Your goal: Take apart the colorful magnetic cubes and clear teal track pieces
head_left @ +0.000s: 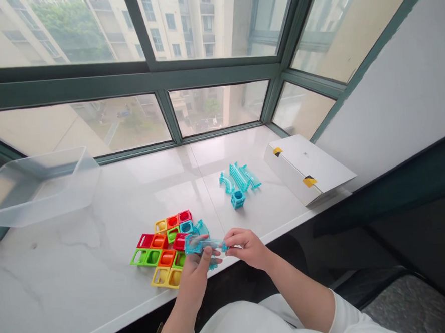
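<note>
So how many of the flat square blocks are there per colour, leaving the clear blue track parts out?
Red blocks: 3
Orange blocks: 3
Yellow blocks: 3
Green blocks: 4
Blue blocks: 1
Total: 14
Left out: the track piece being held.

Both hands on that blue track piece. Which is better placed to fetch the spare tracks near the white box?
Probably right. The right hand pinches the blue track piece at the end nearer the spare tracks; the left hand sits by the coloured blocks.

Clear blue track piece (204, 245), level, held above sill edge
</note>
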A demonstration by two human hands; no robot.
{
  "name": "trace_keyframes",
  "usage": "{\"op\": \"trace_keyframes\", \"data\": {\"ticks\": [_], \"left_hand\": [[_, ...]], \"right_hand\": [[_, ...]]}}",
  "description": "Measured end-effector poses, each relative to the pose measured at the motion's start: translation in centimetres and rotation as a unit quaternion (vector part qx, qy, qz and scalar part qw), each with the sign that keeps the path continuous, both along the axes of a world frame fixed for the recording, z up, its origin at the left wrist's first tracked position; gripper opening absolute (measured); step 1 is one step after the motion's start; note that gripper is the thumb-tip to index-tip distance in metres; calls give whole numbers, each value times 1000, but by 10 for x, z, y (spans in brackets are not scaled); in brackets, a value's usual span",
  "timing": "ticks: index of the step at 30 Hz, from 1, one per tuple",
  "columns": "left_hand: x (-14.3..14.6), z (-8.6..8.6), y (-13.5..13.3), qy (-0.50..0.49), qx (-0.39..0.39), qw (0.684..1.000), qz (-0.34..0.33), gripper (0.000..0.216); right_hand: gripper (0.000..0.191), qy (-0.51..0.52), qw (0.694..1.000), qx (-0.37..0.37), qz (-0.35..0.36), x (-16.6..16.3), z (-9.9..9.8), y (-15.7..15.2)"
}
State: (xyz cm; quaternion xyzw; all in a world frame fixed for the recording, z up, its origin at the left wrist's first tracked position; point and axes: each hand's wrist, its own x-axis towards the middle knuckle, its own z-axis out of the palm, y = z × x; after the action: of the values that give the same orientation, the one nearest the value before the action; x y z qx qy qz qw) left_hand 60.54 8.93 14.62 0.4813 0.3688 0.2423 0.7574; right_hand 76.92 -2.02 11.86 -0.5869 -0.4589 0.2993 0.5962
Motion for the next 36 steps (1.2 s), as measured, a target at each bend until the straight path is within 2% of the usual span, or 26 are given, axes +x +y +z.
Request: {"op": "trace_keyframes", "data": {"ticks": [3, 7, 12, 16, 18, 23, 29, 36], "left_hand": [[3, -2, -2, -7, -22, 1000, 0, 57], [5, -6, -5, -19, -19, 1000, 6, 52], [2, -9, -5, -9, -30, 999, 17, 53], [-1, -9, -6, 2, -50, 999, 15, 54], [-1, -11, -7, 1, -65, 998, 12, 55], [5, -20, -7, -8, -72, 997, 26, 55], [14, -35, -5, -12, -79, 997, 4, 57], [22, -38, -7, -7, -86, 996, -19, 58]], "right_hand": [[28, 10, 999, 13, -33, 7, -6, -3], [22, 18, 985, 57, -159, 33, -15, -8], [29, 18, 944, 72, -322, 92, -22, -16], [37, -61, 898, 38, -434, 140, -31, -18], [37, -107, 879, 18, -465, 160, -38, -17], [38, -194, 852, -28, -486, 204, -60, -11], [36, -220, 840, -140, -475, 251, -90, -4], [35, -271, 829, -200, -446, 267, -115, -2]]}}
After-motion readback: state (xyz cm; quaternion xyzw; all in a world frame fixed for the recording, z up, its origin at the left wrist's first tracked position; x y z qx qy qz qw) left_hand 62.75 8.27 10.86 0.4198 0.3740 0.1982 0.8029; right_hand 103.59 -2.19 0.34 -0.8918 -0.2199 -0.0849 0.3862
